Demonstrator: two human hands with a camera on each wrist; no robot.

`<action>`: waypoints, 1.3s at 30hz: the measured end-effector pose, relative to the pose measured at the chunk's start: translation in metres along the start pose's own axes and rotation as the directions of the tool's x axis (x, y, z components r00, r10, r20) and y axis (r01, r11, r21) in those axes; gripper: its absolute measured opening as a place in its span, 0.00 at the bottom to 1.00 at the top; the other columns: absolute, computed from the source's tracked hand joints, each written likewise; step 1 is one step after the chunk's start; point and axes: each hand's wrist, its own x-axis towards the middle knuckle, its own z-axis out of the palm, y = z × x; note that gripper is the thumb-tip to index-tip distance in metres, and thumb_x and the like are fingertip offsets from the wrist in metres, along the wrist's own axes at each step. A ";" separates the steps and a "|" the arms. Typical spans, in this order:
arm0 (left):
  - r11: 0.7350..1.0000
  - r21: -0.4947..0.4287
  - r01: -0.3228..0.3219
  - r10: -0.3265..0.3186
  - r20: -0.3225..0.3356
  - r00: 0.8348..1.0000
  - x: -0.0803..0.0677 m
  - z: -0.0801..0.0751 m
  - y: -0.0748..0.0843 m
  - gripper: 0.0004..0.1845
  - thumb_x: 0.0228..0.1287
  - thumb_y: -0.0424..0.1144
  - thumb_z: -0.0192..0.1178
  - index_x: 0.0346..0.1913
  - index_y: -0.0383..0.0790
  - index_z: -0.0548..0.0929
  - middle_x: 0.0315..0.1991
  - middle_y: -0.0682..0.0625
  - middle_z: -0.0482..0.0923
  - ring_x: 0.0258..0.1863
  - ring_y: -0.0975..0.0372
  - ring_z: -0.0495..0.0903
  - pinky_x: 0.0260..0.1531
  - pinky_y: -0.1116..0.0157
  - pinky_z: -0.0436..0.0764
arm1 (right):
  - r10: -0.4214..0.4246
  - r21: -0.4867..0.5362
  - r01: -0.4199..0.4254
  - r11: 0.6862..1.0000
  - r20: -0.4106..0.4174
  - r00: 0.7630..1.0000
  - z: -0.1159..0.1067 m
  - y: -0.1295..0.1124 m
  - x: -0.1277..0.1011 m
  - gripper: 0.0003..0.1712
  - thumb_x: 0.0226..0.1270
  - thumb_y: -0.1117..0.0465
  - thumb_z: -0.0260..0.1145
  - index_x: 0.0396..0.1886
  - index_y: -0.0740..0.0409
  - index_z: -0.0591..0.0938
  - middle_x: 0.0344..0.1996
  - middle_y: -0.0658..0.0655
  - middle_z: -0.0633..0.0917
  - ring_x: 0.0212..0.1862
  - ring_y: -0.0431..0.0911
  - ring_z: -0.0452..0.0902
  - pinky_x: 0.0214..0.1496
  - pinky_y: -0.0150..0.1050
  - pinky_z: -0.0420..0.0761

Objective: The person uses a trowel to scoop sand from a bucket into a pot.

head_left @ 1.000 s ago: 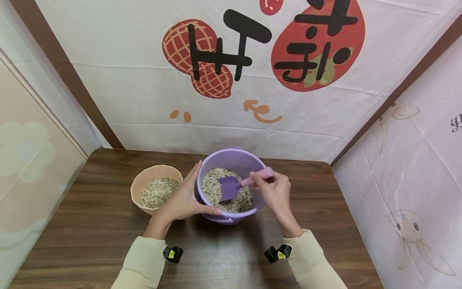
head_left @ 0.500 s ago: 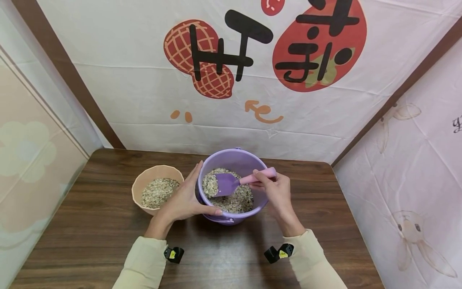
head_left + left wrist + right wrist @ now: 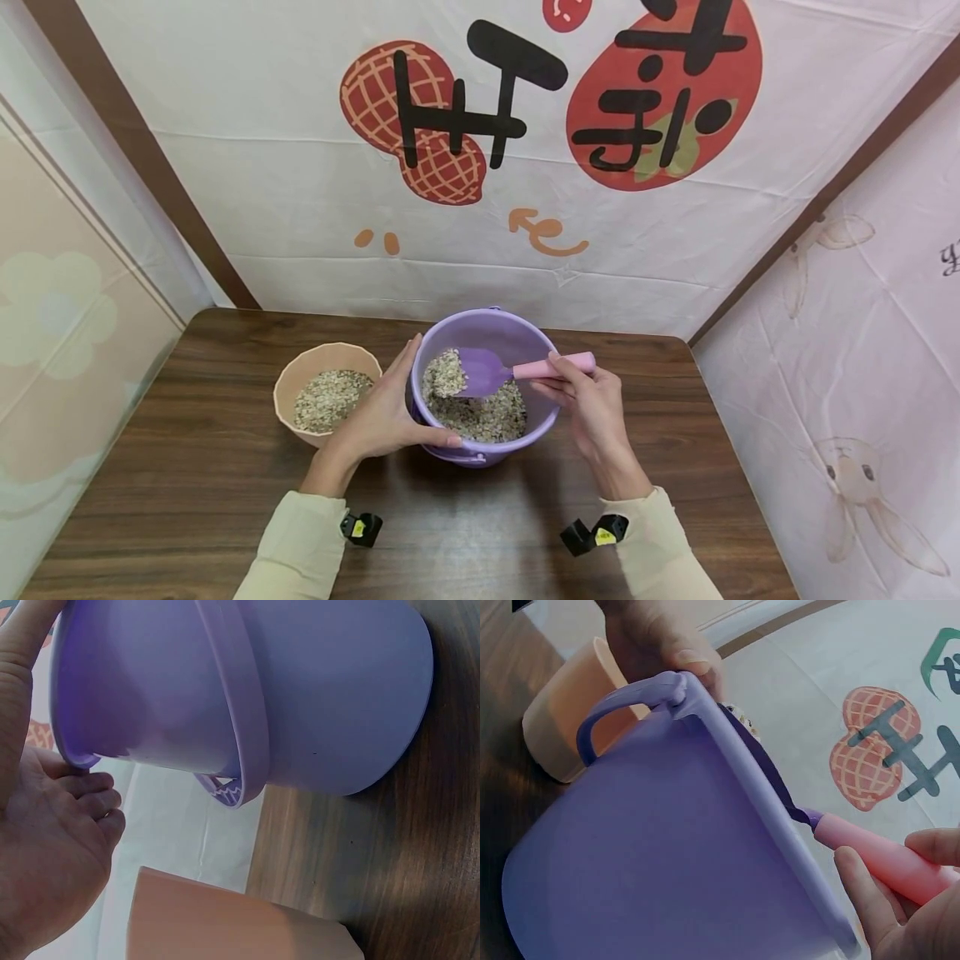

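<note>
A purple bucket (image 3: 487, 454) with pale speckled grains (image 3: 498, 417) in its bottom stands on the table. My left hand (image 3: 382, 417) holds the bucket's rim on its left side, thumb along the near rim and fingers along the outer wall. My right hand (image 3: 592, 400) grips the pink handle of a toy shovel (image 3: 483, 373) at the right rim. The shovel's purple blade is level over the grains inside the bucket, with a small heap of them at its tip. In the right wrist view, that heap (image 3: 742, 720) peeks above the rim.
A peach-coloured bowl (image 3: 288, 383) holding similar grains stands left of the bucket, partly behind my left hand. The bucket's handle (image 3: 240, 705) hangs down its outside. A wood-grain table (image 3: 465, 533) lies beneath, with a printed white curtain (image 3: 300, 208) behind its far edge.
The shovel has risen from the grains, its blade levelling out with a heap now at its tip. My right hand has shifted a little right; my left hand keeps its place.
</note>
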 end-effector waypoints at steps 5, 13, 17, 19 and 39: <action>1.000 0.000 0.002 -0.002 -0.001 1.000 0.000 0.000 0.001 0.83 0.25 0.69 0.83 0.83 0.52 0.39 0.82 0.46 0.41 0.78 0.49 0.51 0.72 0.41 0.57 | -0.026 0.029 0.027 0.999 -0.023 0.999 -0.008 -0.004 -0.002 0.08 0.70 0.66 0.69 0.38 0.70 0.84 0.33 0.69 0.88 0.41 0.59 0.88 0.50 0.54 0.84; 1.000 -0.001 -0.001 0.001 0.001 1.000 0.000 -0.001 0.002 0.83 0.26 0.69 0.83 0.83 0.51 0.39 0.82 0.45 0.41 0.78 0.49 0.51 0.72 0.42 0.57 | -0.023 0.012 0.024 1.000 -0.045 0.999 -0.021 -0.005 -0.005 0.08 0.70 0.64 0.70 0.33 0.66 0.86 0.32 0.69 0.88 0.40 0.58 0.88 0.48 0.51 0.85; 1.000 -0.005 -0.004 0.004 0.001 1.000 0.000 -0.001 0.002 0.83 0.26 0.68 0.83 0.83 0.50 0.39 0.82 0.45 0.41 0.78 0.49 0.50 0.72 0.42 0.57 | -0.016 -0.001 0.016 1.000 -0.053 0.998 -0.023 -0.003 -0.006 0.08 0.70 0.64 0.70 0.33 0.66 0.85 0.32 0.68 0.89 0.40 0.57 0.89 0.47 0.50 0.86; 1.000 -0.004 -0.003 0.003 0.001 1.000 0.001 -0.001 0.002 0.83 0.26 0.68 0.83 0.83 0.49 0.39 0.82 0.44 0.41 0.78 0.49 0.50 0.72 0.42 0.57 | -0.015 0.000 0.015 1.000 -0.061 0.998 -0.024 -0.003 -0.006 0.08 0.70 0.64 0.69 0.33 0.66 0.85 0.31 0.67 0.89 0.39 0.57 0.89 0.46 0.49 0.86; 1.000 0.022 0.011 -0.010 -0.017 1.000 -0.003 -0.005 0.007 0.83 0.26 0.67 0.84 0.83 0.49 0.39 0.82 0.43 0.39 0.79 0.47 0.47 0.73 0.41 0.55 | -0.022 -0.004 0.022 1.000 -0.077 0.997 -0.024 0.001 -0.006 0.06 0.70 0.66 0.68 0.34 0.66 0.85 0.30 0.66 0.89 0.38 0.56 0.89 0.44 0.47 0.87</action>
